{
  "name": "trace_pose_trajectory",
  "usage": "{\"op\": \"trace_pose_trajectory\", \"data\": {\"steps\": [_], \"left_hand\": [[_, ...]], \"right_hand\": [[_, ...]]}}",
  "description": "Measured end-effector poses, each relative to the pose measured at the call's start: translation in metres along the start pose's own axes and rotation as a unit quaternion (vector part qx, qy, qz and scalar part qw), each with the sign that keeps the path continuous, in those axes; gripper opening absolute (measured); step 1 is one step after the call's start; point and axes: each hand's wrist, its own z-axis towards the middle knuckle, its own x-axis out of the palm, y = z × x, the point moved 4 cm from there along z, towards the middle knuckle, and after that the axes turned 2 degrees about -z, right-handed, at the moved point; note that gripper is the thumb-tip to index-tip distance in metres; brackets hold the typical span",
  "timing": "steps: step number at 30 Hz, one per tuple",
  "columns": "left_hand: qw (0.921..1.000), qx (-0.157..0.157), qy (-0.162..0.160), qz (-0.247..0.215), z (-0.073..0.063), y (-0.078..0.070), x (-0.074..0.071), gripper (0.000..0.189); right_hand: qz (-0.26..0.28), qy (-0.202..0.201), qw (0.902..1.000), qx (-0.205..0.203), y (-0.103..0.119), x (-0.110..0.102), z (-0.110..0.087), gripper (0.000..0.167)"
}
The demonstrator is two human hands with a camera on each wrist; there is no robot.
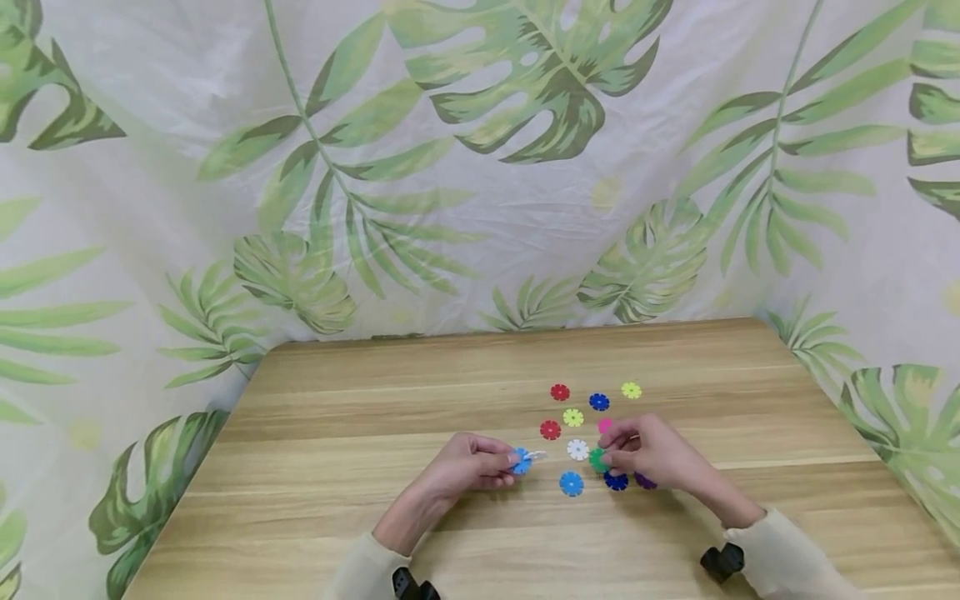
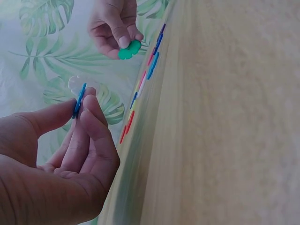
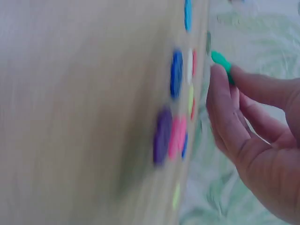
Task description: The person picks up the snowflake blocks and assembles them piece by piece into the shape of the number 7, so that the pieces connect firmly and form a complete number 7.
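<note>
My left hand pinches a light blue notched plastic disc between thumb and fingers. A white notched disc sticks out from the blue one, set crosswise to it. Over the right part of the disc group, my right hand pinches a green notched disc by its edge. The left wrist view shows this green disc raised off the table. Under and beside the right hand lie a dark blue disc, a purple disc and a pink disc, partly covered by it.
Between the hands, a white disc and a light blue disc lie flat on the wooden table. Farther back are red discs, yellow discs and a blue disc. A leaf-patterned cloth hangs behind the table.
</note>
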Motion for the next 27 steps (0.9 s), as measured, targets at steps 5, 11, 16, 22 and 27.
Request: {"op": "trace_pose_trajectory", "data": {"steps": [5,11,16,22,27], "left_hand": [[1.0000,-0.001,0.002,-0.005,0.000,-0.001,0.001,0.027],[1.0000,-0.002,0.003,-0.006,0.001,0.000,0.001,0.027],[0.9999,-0.006,0.007,-0.008,0.003,0.000,0.002,0.027],[0.9999,-0.002,0.010,-0.006,0.003,-0.001,0.005,0.027],[0.9999,0.004,0.011,-0.001,0.002,-0.002,0.008,0.027]], "right_hand": [[0.084,-0.007,0.9962,0.024,0.006,0.013,0.006,0.021],[0.196,-0.005,0.9783,0.067,0.009,0.022,0.012,0.029],[0.228,0.002,0.9709,0.071,0.011,0.028,0.016,0.029],[0.235,0.002,0.9690,0.077,0.013,0.030,0.016,0.032],[0.237,0.004,0.9686,0.075,0.015,0.032,0.016,0.031]]}}
